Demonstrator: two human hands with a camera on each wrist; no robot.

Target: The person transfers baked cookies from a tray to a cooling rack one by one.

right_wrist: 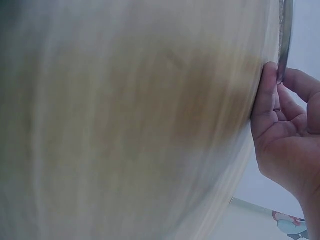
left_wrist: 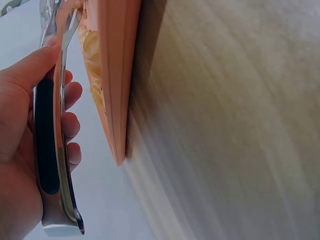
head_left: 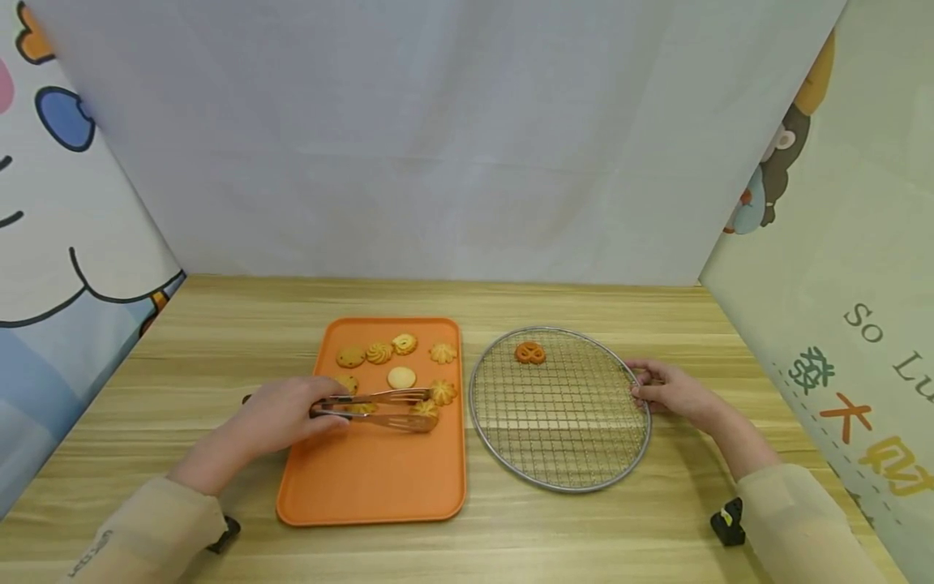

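Note:
My left hand (head_left: 280, 414) grips metal tongs (head_left: 394, 396) with dark handle inlays; the left wrist view shows the fingers wrapped round the handle (left_wrist: 47, 135). The slotted ends of the tongs reach over an orange tray (head_left: 375, 483), their tips close by a flower-shaped cookie (head_left: 426, 409). Several more cookies lie in the tray's far half, among them a pale round one (head_left: 401, 377). At the right, my right hand (head_left: 674, 393) pinches the rim of a round wire rack (head_left: 569, 414). A brown pretzel-shaped cookie (head_left: 529, 353) lies on the rack's far part.
Tray and rack stand side by side on a wood-grain table (head_left: 584, 535), with a narrow strip of tabletop between them. A white cloth backdrop (head_left: 467, 162) rises behind the table. Printed panels (head_left: 824, 268) flank it left and right.

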